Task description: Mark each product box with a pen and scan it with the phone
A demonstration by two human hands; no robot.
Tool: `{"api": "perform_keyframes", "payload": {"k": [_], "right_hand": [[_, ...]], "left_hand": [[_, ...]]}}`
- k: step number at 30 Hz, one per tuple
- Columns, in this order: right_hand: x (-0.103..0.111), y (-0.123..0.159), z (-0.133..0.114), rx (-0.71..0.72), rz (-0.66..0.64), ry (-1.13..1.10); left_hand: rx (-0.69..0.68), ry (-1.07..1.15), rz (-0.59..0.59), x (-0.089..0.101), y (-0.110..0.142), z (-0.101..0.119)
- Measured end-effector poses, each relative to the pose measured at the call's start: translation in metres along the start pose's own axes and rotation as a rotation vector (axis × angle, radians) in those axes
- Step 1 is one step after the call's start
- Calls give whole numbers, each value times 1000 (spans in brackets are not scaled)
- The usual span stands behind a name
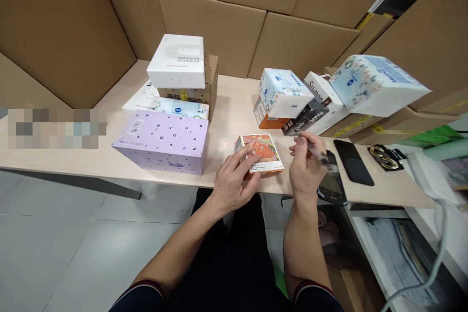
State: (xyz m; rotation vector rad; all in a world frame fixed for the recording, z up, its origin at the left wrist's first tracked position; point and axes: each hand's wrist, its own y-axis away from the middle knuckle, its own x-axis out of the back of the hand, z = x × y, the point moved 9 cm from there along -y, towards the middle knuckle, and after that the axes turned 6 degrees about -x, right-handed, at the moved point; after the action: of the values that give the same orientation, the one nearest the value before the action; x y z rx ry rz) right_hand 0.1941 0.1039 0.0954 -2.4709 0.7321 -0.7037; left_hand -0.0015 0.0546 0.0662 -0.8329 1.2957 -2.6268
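A small box with an orange picture on its lid (pixel 262 150) lies near the front edge of the pale wooden table (pixel 234 107). My left hand (pixel 234 180) rests on its near left corner, fingers curled against it. My right hand (pixel 306 163) hovers just right of the box, pinching a thin pen-like tool (pixel 314 150) that slants over a black handheld device (pixel 332 183).
A lilac box (pixel 163 142) stands at the left, with a white power bank box (pixel 178 61) stacked on cartons behind it. Tissue packs and boxes (pixel 373 85) are piled at the back right. A black phone (pixel 353 162) and a ring holder (pixel 383 156) lie right. Cardboard cartons wall the table.
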Motion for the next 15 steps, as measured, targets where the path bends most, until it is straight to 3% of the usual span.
{"api": "perform_keyframes", "payload": {"k": [3, 6, 12, 15], "right_hand": [[-14, 8, 14, 164, -223, 485], [-30, 15, 30, 179, -430, 776], [-55, 17, 29, 150, -629, 871], [-54, 16, 31, 159, -607, 819]], "left_hand": [[6, -4, 8, 0, 0, 0], [11, -14, 10, 0, 1, -1], [-4, 1, 13, 1, 0, 1], [4, 3, 8, 1, -1, 0]]}}
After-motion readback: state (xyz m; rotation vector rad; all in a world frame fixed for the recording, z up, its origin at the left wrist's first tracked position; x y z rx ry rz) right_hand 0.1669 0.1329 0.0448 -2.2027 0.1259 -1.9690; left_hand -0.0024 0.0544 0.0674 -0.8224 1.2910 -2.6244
